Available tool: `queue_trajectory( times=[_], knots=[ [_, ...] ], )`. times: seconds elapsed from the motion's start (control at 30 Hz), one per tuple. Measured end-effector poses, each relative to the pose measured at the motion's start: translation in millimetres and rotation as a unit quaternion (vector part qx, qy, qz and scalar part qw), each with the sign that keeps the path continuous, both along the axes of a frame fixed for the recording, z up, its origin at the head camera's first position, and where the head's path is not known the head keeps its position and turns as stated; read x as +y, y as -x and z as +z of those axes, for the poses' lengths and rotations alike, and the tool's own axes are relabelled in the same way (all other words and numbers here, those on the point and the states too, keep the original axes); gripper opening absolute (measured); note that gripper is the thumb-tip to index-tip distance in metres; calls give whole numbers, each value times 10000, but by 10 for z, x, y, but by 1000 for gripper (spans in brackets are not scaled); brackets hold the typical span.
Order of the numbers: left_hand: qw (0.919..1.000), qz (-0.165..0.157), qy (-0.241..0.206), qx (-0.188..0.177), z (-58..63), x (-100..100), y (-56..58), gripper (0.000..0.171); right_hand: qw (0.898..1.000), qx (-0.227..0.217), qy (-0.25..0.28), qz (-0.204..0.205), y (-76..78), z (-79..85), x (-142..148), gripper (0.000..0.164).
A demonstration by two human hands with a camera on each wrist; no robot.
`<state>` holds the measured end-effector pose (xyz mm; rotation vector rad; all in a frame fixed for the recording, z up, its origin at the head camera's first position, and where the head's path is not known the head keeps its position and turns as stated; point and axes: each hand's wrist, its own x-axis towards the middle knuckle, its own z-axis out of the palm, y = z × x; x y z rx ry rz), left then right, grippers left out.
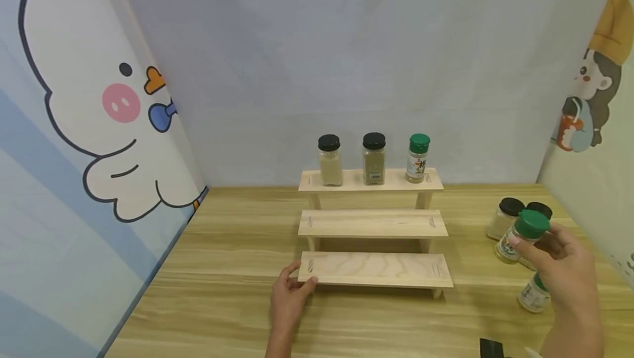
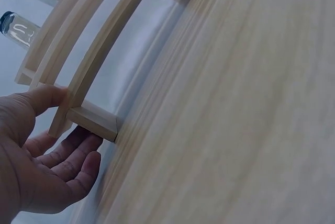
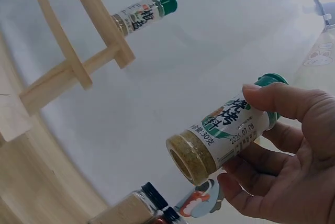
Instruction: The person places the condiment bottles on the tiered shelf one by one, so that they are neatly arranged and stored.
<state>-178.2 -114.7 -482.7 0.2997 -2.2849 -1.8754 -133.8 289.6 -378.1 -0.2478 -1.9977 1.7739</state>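
Note:
My right hand (image 1: 569, 270) grips a green-capped seasoning jar (image 1: 508, 245), held in the air at the right. In the right wrist view its labelled side (image 3: 225, 127) faces the camera, with brown seasoning inside. My left hand (image 1: 288, 300) pinches the left end of the lowest step of a three-tier wooden rack (image 1: 373, 268). The left wrist view shows the thumb against the board's edge and the fingers beside the support leg (image 2: 94, 122). On the top tier stand a black-capped jar (image 1: 330, 161), another black-capped jar (image 1: 373, 159) and a green-capped jar (image 1: 417, 158).
Behind the held jar, black-capped jars (image 1: 506, 217) stand on the wood-grain table (image 1: 223, 292). Another green-capped jar (image 1: 533, 296) is partly hidden by my right hand. A black object (image 1: 490, 348) shows at the bottom edge. A pale curtain (image 1: 322, 60) hangs behind the rack.

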Motion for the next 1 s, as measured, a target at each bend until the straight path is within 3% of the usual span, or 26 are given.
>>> queue_trajectory(
  times=[0.07,0.23,0.5,0.63,1.0],
  knots=[
    [10000,-1,-23,13,1,2,2,54,9995,146,-141,223,41,-11,-53,41],
    [9999,-80,-110,-1,5,0,5,55,9951,-57,-930,323,133,-30,-220,46],
    [9998,-88,-160,-77,5,-3,-21,56,9941,19,-826,700,274,-102,-451,42],
    [9997,-100,-181,-105,8,0,-22,57,9921,327,-630,1035,340,-106,-551,38],
    [9998,-96,-126,-112,9,-4,-9,57,9790,875,-1002,1543,562,-39,-905,43]
  ],
)
